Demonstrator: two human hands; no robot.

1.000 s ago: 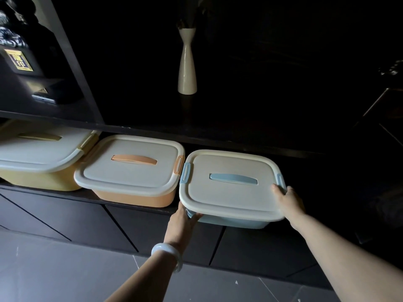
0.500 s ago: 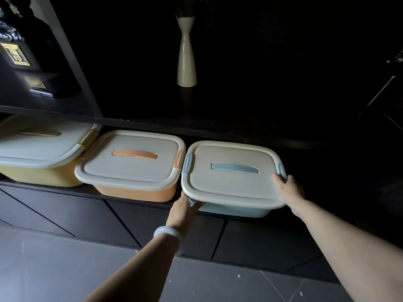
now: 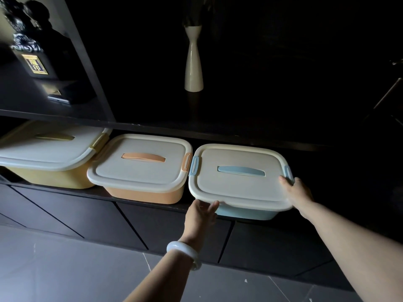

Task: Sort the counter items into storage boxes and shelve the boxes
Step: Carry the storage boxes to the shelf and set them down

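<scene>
A yellow label [image 3: 36, 64] on the far left is showing writing too blurred to read. The left hand [image 3: 201, 214] is gripping the blue box [image 3: 239, 184] under its near-left corner; the right hand [image 3: 297, 192] is clasping its right edge. The box is sitting on the shelf [image 3: 148, 200], touching the orange box [image 3: 141, 168].

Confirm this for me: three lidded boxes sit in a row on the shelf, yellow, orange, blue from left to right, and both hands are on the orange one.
Not quite. The head view shows both hands on the blue box, not the orange box: the left hand at its front left corner, the right hand on its right edge. The rest holds: the yellow box, orange and blue run left to right on the shelf, all lidded.
</scene>
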